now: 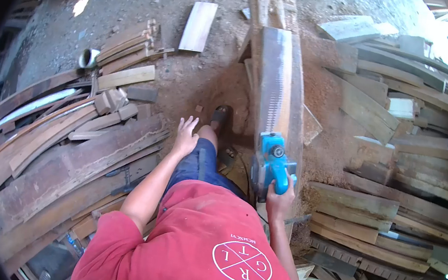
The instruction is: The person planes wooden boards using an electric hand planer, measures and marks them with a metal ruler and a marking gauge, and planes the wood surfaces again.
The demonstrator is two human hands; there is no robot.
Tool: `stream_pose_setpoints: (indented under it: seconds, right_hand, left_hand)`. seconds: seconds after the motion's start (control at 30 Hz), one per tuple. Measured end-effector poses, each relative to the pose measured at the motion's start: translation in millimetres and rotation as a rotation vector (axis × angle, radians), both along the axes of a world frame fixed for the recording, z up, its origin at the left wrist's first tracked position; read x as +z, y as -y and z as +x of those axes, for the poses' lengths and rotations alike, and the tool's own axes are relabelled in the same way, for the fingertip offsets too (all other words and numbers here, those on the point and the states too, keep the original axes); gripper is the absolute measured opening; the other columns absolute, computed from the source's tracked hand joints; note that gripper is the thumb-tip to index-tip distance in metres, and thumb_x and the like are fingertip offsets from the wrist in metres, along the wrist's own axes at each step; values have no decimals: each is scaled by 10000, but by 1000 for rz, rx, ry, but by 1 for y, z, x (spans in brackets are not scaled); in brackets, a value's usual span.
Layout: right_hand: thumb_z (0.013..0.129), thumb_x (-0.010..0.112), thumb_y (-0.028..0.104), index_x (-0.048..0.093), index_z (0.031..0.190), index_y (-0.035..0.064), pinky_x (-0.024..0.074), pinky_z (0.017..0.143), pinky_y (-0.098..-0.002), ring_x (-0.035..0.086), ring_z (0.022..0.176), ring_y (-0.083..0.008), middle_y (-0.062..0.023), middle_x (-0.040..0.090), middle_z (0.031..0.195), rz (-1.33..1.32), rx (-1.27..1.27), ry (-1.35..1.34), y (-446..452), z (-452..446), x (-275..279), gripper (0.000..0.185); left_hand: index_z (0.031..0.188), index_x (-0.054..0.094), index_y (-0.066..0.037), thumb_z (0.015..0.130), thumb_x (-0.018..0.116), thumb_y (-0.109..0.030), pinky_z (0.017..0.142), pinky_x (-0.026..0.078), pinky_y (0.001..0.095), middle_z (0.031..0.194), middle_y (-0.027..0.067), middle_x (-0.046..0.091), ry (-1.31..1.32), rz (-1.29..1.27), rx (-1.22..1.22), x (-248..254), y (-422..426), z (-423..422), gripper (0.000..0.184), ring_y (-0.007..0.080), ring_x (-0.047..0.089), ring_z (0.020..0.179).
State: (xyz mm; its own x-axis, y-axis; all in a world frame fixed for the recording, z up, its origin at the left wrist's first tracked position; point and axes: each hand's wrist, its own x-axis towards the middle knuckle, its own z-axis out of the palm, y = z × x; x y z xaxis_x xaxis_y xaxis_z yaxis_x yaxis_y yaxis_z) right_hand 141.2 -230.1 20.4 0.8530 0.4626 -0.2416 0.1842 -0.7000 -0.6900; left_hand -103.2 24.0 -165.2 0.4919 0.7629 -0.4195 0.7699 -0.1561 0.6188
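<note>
A blue power planer (274, 160) rests on the near end of a long wooden board (274, 84), which lies on a narrow bench. My right hand (281, 196) is wrapped round the planer's rear handle. Along the board's face runs a paler strip with ripple-like marks. My left hand (185, 135) is held out over my thigh, fingers apart, with nothing in it. The planer's underside is hidden against the board.
Stacked planks and curved wood pieces (409, 179) fill the right side. More boards and offcuts (81, 167) lie at the left, near a white pipe (88, 58). A loose plank (198, 26) lies on the dusty ground ahead. Sawdust (324, 96) surrounds the bench.
</note>
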Motion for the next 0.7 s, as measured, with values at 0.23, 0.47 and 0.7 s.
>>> stream_pose_setpoints:
  seconds: [0.23,0.47,0.7]
  right_hand:
    - [892,762,95,687,1267,8,560,836,-434,750,918,-365,-241,743,973,-21,28,68,-111,54,-9,392]
    - [891,733,108,703,1239,14,559,880,-463,749,993,-423,-254,752,1002,-4,42,158,-223,111,-18,361]
    - [840,744,237,759,1049,33,567,916,-542,715,1019,-486,-293,745,1048,36,97,239,-368,193,-32,293]
  left_hand:
    - [1563,528,-74,903,637,-132,1319,204,525,1680,260,371,-144,-42,12,-28,-5,-30,672,519,203,1586]
    - [1523,583,-82,926,632,-211,1323,189,502,1649,280,410,-367,-139,59,-73,-20,-102,612,518,272,1561]
    - [1492,611,-55,934,625,-223,1332,153,471,1610,319,441,-461,-270,103,-48,-52,-125,584,453,337,1555]
